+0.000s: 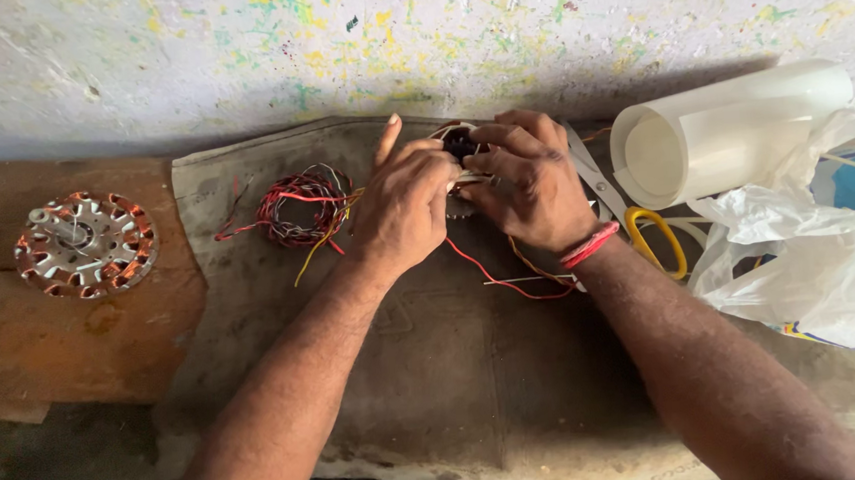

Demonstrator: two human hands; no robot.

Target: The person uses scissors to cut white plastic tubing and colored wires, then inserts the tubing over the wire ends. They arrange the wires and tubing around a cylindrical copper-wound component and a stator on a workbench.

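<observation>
Two hands (400,207) (529,188), one wound stator (85,244), one coil of coloured wires (300,207), one pair of scissors (626,216), one white sheet roll (721,129), one plastic bag (810,253)

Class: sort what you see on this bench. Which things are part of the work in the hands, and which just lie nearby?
In the work:
left hand
right hand
small wound part held between them
red wire trailing from it

Lying about:
coil of wires
second stator
scissors
white roll
plastic bag
</observation>
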